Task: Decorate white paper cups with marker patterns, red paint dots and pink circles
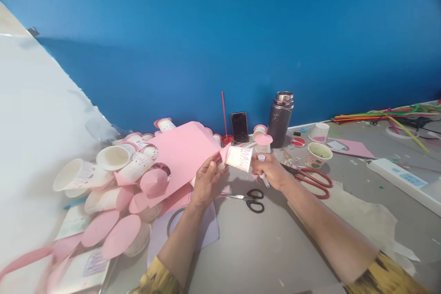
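My left hand (206, 179) pinches the pink-covered bottom end of a small white paper cup (239, 158) with pink print, held on its side above the grey table (275, 248). My right hand (272, 170) grips the cup's open rim and also holds a white glue stick or marker (263, 177) against the palm. A large pink paper sheet (182, 154) lies just left of the cup.
A heap of paper cups with pink lids (113, 183) fills the left. Black scissors (253, 200) lie under my hands, red scissors (312, 179) to the right. A dark flask (279, 118), a phone (239, 126), more cups (317, 154), a power strip (403, 179) and coloured straws (386, 115) stand behind.
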A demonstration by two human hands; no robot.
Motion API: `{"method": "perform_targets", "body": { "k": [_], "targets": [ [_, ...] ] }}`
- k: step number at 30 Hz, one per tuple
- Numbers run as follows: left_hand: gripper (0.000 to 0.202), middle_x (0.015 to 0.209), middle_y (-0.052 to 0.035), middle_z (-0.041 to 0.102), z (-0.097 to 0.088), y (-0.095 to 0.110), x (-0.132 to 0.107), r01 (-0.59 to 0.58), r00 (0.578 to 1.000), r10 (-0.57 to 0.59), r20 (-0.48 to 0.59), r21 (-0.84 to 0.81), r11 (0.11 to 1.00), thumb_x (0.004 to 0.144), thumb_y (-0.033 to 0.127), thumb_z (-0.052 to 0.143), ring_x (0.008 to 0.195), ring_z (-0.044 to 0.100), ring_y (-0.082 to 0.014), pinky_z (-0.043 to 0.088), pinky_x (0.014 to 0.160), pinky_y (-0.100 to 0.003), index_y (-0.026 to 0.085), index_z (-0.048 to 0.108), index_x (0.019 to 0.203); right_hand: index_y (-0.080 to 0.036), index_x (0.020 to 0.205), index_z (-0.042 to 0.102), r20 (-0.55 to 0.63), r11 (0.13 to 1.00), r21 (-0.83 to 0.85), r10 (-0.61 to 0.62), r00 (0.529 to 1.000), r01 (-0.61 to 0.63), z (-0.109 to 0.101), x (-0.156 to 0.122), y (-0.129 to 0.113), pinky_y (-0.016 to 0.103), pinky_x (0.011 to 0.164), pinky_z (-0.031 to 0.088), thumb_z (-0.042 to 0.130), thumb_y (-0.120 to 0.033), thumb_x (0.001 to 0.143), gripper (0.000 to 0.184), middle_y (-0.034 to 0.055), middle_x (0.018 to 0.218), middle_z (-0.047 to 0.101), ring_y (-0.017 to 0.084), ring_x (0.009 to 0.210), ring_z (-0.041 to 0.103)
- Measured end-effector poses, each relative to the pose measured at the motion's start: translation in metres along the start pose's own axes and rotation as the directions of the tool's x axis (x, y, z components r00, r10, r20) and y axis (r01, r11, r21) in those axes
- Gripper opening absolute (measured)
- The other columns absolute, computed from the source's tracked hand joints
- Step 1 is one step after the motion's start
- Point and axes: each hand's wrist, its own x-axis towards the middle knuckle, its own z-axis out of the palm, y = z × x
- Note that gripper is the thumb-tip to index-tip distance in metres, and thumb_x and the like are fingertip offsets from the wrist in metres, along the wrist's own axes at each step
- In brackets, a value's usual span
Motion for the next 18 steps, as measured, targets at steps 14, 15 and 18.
{"method": "perform_targets", "body": {
  "k": [14,15,18],
  "targets": [
    [0.063,0.119,-0.0086,0.079,-0.0057,0.0000,0.0013,0.048,0.987,-0.055,0.149,0.048,0.998,0.070,0.047,0.095,0.107,0.074,-0.0252,0.056,0.099,-0.040,0.024,0.077,0.126,-0.022,0.053,0.042,0.135,0.992,0.024,0.117,0.984,-0.121,0.0012,-0.0006,0.0068,0.027,0.054,0.035,0.083,-0.028,0.060,0.042,-0.0107,0.046,0.035,0.005,0.045,0.028],
    [0.062,0.122,-0.0098,0.079,-0.0055,-0.0002,0.0013,0.041,0.984,-0.050,0.170,0.059,0.997,0.072,0.048,0.093,0.111,0.073,-0.0267,0.055,0.100,-0.041,0.023,0.078,0.126,-0.022,0.053,0.042,0.137,0.992,0.018,0.122,0.983,-0.126,0.0015,-0.0009,0.0068,0.027,0.054,0.035,0.083,-0.028,0.060,0.042,-0.0106,0.046,0.035,0.005,0.046,0.028],
    [0.059,0.124,-0.0117,0.078,-0.0036,0.0002,0.0006,0.035,0.979,-0.050,0.199,0.079,0.996,0.072,0.050,0.092,0.119,0.071,-0.0307,0.053,0.105,-0.044,0.021,0.079,0.122,-0.022,0.054,0.043,0.134,0.991,-0.005,0.131,0.982,-0.132,0.0038,-0.0024,0.0061,0.027,0.054,0.034,0.082,-0.029,0.059,0.040,-0.0107,0.048,0.035,0.004,0.046,0.027]
  ]
}}
